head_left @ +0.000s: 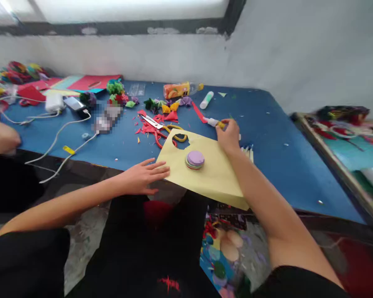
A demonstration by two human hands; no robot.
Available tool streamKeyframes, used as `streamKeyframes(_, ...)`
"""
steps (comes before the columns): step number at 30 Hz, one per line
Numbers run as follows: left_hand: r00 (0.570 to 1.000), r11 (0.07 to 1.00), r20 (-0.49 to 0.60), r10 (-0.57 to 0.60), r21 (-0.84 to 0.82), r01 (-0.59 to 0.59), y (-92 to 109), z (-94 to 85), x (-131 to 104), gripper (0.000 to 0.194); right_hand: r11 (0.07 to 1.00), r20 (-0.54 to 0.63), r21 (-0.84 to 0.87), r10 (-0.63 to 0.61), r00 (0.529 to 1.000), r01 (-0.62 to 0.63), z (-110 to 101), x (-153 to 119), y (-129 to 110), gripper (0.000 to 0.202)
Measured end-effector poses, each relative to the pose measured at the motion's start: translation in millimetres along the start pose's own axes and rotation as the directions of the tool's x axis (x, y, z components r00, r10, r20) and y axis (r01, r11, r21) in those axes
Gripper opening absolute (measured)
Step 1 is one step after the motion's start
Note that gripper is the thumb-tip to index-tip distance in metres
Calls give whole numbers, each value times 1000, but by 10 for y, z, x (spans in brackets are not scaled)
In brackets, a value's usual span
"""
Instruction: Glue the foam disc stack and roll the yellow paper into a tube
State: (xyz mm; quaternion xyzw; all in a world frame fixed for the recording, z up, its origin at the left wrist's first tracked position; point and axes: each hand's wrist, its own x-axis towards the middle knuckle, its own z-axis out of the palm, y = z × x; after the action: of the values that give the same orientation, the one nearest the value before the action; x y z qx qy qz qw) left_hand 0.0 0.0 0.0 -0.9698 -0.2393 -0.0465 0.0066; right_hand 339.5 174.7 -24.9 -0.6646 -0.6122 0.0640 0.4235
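Note:
A yellow paper sheet (217,165) with a ragged hole lies over the table's front edge. On it rests a stack of round paper discs (195,159), lilac on top. My left hand (146,176) is spread flat, fingertips on the sheet's left edge. Beyond the sheet's far right side, my right hand (228,134) has its fingers closed round the yellow end of a small white tube (211,121). The tube's tip is beside a red paper strip (199,112). Scissors (153,123) with red and yellow handles lie partly open at the sheet's far left corner.
Red paper scraps (147,129), crumpled coloured paper (115,87), an orange-labelled bottle (177,90) and a glue stick (207,100) lie on the blue table (267,165). White cables (57,136) and a phone (76,105) are at left, near another person's arm (1,134).

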Motion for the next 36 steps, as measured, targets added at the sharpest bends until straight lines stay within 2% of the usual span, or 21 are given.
streamKeyframes(5, 996, 996, -74, -56, 67, 61, 34, 74, -222, 50, 1000, -9, -8, -1, 1000, 1, -22, 12, -17, 25)
streamKeyframes(9, 980, 986, -176, -91, 125, 114, 67, 104, -397, 45, 1000, -13, -7, 13, 1000, -13, -49, 9, -44, 25)
streamKeyframes(13, 937, 949, -285, -201, 180, 258, 78, 111, -635, 41, 999, -15, 2, 36, 999, -36, -65, 0, -71, 26)
streamKeyframes(17, 890, 892, -325, -321, 211, 399, 86, 116, -793, 39, 999, -31, 17, 52, 998, -52, -63, -1, -86, 25)
streamKeyframes(24, 882, 888, -310, -356, 181, 422, 33, 154, -692, 41, 996, -89, 48, 82, 993, -78, -67, 13, -102, 25)
streamKeyframes(29, 875, 885, -280, -394, 143, 444, -8, 184, -588, 45, 994, -191, 96, 59, 980, -41, -89, 3, -128, 20)
streamKeyframes(32, 854, 864, -305, -421, 152, 480, 61, 222, -555, 47, 993, -304, 113, 4, 953, 32, -153, -26, -164, 19)
streamKeyframes(36, 800, 830, -396, -451, 144, 539, 211, 315, -587, 46, 990, -465, 96, -50, 884, 107, -285, -11, -179, 25)
